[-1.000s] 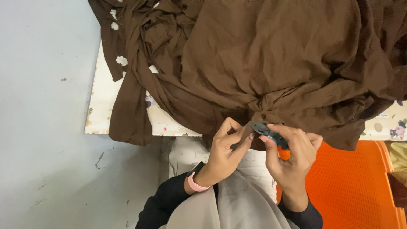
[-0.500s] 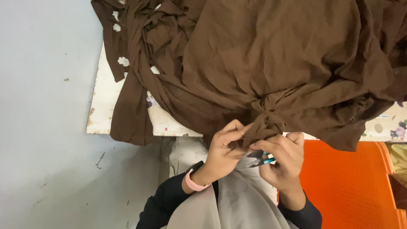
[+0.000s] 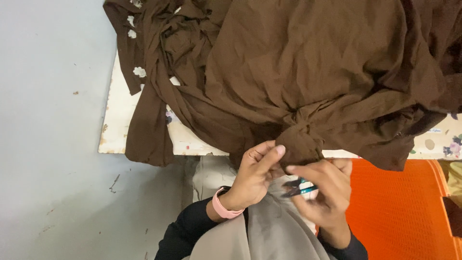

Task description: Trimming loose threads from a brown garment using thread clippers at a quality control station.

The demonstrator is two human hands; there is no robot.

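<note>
Brown garment (image 3: 308, 82): one; left hand (image 3: 255, 175) pinching; right hand (image 3: 325, 192), one snips (image 3: 298, 187)

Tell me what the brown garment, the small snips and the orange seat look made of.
Brown garment: thin woven cloth, matte; it drapes in soft folds. Small snips in the right hand: dark metal-looking blades, teal body, probably plastic. Orange seat: likely moulded plastic, with a fine gridded texture and dull sheen.

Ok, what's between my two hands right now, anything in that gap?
In the head view, the left hand pinches the brown fabric. Between it and the right hand lie that cloth's bunched edge and the dark blades of small teal snips, held by the right hand.
</note>
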